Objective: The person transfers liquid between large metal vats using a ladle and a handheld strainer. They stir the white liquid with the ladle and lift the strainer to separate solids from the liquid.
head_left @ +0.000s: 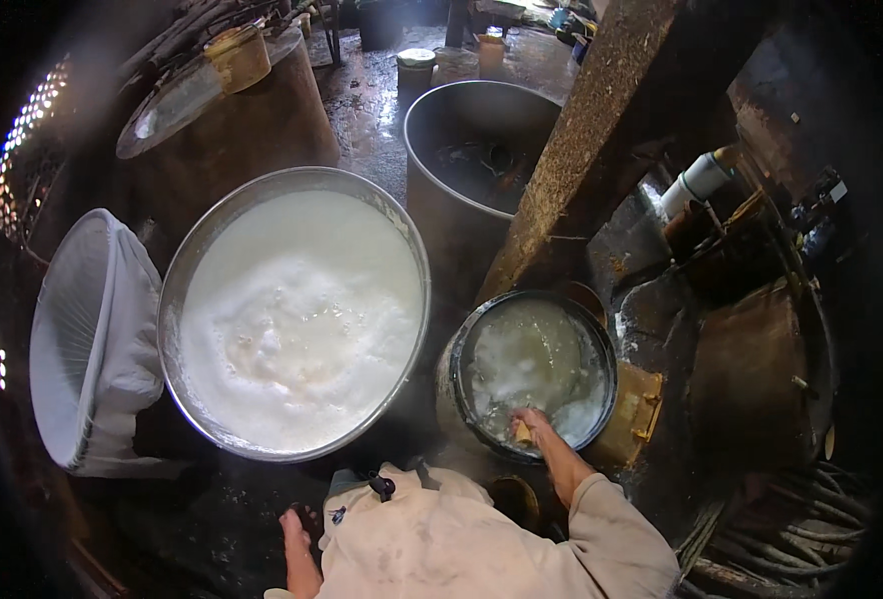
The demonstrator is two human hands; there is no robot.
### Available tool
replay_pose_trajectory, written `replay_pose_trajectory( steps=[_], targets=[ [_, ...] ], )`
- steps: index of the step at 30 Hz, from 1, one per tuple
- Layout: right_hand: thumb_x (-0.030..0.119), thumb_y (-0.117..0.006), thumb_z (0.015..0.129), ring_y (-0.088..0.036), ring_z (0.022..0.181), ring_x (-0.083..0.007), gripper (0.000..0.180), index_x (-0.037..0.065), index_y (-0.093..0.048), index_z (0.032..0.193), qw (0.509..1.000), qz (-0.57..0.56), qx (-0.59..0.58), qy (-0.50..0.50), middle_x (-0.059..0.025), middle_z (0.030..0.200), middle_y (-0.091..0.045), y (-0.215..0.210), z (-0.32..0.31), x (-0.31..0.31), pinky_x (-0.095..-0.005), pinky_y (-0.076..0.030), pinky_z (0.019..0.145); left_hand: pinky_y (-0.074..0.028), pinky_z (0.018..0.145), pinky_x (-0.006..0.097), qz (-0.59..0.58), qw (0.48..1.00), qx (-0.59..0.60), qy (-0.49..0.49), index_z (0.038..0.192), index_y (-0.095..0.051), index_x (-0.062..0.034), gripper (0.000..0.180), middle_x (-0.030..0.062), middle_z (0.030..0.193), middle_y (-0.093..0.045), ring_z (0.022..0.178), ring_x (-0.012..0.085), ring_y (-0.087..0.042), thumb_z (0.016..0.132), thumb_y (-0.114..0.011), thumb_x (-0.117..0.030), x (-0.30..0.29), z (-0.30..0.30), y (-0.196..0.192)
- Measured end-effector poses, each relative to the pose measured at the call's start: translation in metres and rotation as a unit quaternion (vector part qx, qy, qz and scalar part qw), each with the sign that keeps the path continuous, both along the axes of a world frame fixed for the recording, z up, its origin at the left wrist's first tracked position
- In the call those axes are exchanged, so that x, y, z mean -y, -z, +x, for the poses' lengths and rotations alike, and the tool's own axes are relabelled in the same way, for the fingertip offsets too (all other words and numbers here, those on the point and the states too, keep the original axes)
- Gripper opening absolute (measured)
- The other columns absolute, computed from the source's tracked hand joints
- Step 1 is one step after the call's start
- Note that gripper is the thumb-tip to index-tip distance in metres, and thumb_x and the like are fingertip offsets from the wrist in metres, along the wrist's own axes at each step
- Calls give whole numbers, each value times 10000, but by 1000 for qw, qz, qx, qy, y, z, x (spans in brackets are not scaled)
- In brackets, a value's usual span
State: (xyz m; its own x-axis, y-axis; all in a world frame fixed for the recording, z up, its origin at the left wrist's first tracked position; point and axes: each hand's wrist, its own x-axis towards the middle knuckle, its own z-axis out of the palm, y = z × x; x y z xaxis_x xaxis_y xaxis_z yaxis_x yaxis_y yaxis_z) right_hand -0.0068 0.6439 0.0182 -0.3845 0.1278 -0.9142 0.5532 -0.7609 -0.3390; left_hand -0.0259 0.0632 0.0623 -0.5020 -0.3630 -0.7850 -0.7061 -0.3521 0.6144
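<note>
My right hand [533, 423] reaches into the near side of a dark-rimmed round vat [613, 384] and is wrapped round a short, light-brown handle [523, 434]. The handle's lower end goes down into the cloudy, greenish-grey liquid [531, 349] with white foam, so I cannot see what tool it belongs to. My left hand [295, 529] hangs low beside my body, left of my beige shirt. Its fingers are small and shadowed. In front of me to the left stands a wide metal pan [425, 290], full of white, frothy liquid [296, 240].
A white cloth stretched over a round frame [72, 339] leans left of the pan. Beyond the vat, a deep, dark-walled tub [411, 150] stands beside a slanting wooden post [586, 130]. A yellowish container [633, 419] sits right of the vat. Sticks [791, 529] lie at lower right.
</note>
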Motion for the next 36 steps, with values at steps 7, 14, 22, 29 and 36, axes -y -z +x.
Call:
replay_pose_trajectory(
  steps=[7,14,22,29,36],
  targets=[
    [105,-507,807,-421,414,-135,111,6,-461,789,999,7,-1,-43,-41,543,-431,-36,48,-33,-279,-387,369,-436,446,360,15,1000,24,8,783,-523,-52,141,99,650,-549,521,237,-545,770,-457,-175,31,14,22],
    [74,-503,813,-441,431,-149,81,-3,-483,794,990,11,74,-116,-47,552,-443,-103,60,-48,-288,-394,382,-412,454,381,15,995,83,-43,829,-505,-80,169,76,650,-524,511,231,-500,789,-439,-231,24,19,43],
    [23,-537,782,-448,438,-118,74,2,-495,725,955,104,21,-277,-40,581,-466,-199,-4,34,-264,-382,382,-451,617,402,148,985,86,-10,1063,-459,-115,325,83,838,-545,710,240,-515,790,-499,-285,73,16,99],
    [-1,-548,763,-447,441,-131,50,-1,-503,742,946,67,-28,-316,-52,587,-465,-193,-107,169,-272,-388,386,-449,575,335,85,993,43,-70,1093,-477,-94,344,70,865,-578,656,193,-555,796,-488,-267,101,3,61],
    [26,-532,773,-436,441,-105,39,10,-497,780,939,-5,-101,-330,-22,574,-441,-131,-202,310,-253,-383,392,-461,649,370,42,984,45,-167,1077,-497,-68,339,94,935,-572,762,224,-569,794,-465,-252,152,12,26]
  ],
)
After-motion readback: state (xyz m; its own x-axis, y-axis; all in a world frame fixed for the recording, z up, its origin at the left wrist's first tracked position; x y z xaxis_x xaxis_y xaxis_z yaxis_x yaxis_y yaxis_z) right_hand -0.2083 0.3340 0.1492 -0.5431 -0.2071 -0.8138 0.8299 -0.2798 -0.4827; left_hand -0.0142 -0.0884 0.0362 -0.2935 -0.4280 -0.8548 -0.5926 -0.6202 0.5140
